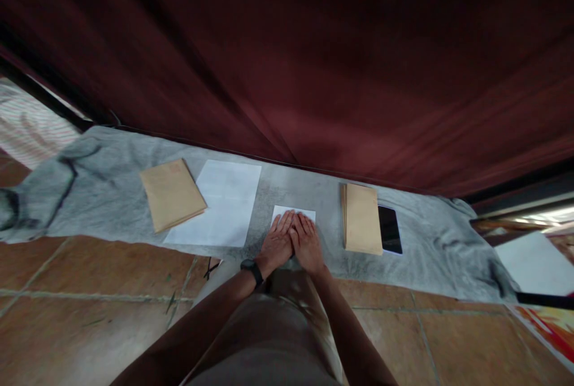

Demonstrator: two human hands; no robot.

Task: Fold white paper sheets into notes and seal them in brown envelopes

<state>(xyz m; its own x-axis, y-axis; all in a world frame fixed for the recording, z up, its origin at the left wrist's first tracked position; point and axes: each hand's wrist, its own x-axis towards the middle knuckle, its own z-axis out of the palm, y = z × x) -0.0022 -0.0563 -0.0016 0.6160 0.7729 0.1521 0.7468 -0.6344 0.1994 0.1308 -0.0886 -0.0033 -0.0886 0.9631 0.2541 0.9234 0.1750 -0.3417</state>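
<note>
The left hand (277, 244) and right hand (307, 247) lie palm down, fingers straight and close together, their inner edges meeting; neither pinches anything. Beneath them, near the front edge of the worktop (293, 186), sits a small white paper (278, 210), mostly covered; whether it is folded cannot be told.

Uneven pressure could skew or crease it, and the soft grey cloth (105, 174) might ruck under a sliding push and drag the paper along. Being near the edge, it could also slip off toward the body.

To the left, a large white sheet (229, 198) lies partly under brown envelopes (173, 195), so pulling it could shift them. To the right, a brown stack (364, 220) sits right beside a dark phone (390, 229); a careless sweep could knock both. Beyond, a dark red hanging (287, 75) limits forward reach.
</note>
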